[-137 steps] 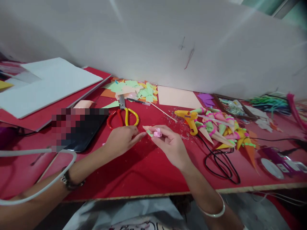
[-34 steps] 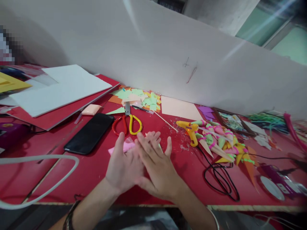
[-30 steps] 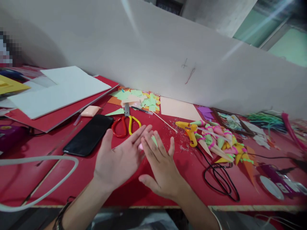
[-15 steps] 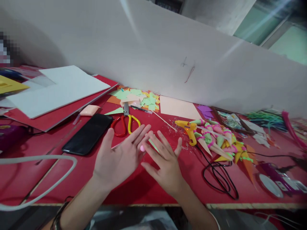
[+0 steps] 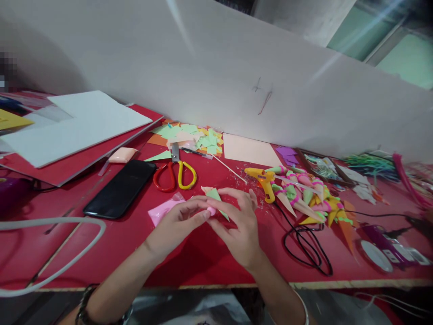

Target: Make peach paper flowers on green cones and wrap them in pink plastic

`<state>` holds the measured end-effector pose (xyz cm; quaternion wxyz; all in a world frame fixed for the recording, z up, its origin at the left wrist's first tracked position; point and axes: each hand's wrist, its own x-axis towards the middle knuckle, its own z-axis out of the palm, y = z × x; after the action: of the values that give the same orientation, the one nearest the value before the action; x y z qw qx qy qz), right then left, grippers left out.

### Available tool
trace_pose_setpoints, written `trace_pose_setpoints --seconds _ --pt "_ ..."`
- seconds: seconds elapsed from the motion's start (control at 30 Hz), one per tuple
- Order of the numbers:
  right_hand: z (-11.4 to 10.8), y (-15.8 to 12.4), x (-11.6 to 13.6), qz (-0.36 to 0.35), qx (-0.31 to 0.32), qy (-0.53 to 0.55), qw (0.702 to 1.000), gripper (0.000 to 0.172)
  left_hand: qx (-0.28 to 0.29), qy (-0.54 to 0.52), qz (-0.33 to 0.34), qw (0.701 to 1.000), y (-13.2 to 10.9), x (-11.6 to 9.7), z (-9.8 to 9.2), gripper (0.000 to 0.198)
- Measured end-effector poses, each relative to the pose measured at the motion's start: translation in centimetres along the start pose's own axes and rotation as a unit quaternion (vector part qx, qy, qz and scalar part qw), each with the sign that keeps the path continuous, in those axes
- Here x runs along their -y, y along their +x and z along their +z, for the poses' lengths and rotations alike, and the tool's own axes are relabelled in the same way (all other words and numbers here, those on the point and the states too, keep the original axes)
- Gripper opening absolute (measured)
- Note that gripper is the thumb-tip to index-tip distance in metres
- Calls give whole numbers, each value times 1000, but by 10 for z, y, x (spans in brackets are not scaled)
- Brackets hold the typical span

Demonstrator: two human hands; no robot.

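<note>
A small pink ball [image 5: 211, 211], which looks like soft clay, sits between my two hands above the table. My left hand [image 5: 179, 221] pinches it with thumb and fingers. From the other side, my right hand [image 5: 238, 221] curves in with its fingertips on the ball. Just behind the fingers lies a green and peach paper cone [image 5: 214, 195], partly covered by them. A pink packet [image 5: 164, 208] rests beside my left hand. Beyond it are scissors [image 5: 175, 176] with one red and one yellow handle.
A black phone [image 5: 120, 189] and a peach packet [image 5: 122, 155] lie left. On the right are a yellow glue gun [image 5: 264, 180] with its coiled black cord [image 5: 306, 250], and several decorated paper cones [image 5: 304, 196]. Paper scraps [image 5: 194, 135] lie at the back, near white boards [image 5: 81, 122].
Both hands have turned from open, spread palms to curled fingers closing round the pink ball. The pink packet and the paper cone behind them now show more.
</note>
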<state>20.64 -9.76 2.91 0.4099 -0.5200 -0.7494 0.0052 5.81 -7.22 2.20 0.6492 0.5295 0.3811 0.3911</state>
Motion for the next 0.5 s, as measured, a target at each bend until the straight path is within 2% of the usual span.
trace_pose_setpoints --seconds 0.07,0.23,0.37,0.5 --pt "0 -1 0 -7 2 -15 1000 19 1 0 0 1000 0 1 -1 16" --pt "1 -1 -2 -15 11 -11 1000 15 45 -44 -3 998 0 6 -1 18" --pt "0 0 -1 -30 27 -8 999 19 25 -42 -10 999 -1 6 0 15" --pt "-4 5 0 -29 18 12 999 15 19 -33 -14 999 -1 4 -1 22"
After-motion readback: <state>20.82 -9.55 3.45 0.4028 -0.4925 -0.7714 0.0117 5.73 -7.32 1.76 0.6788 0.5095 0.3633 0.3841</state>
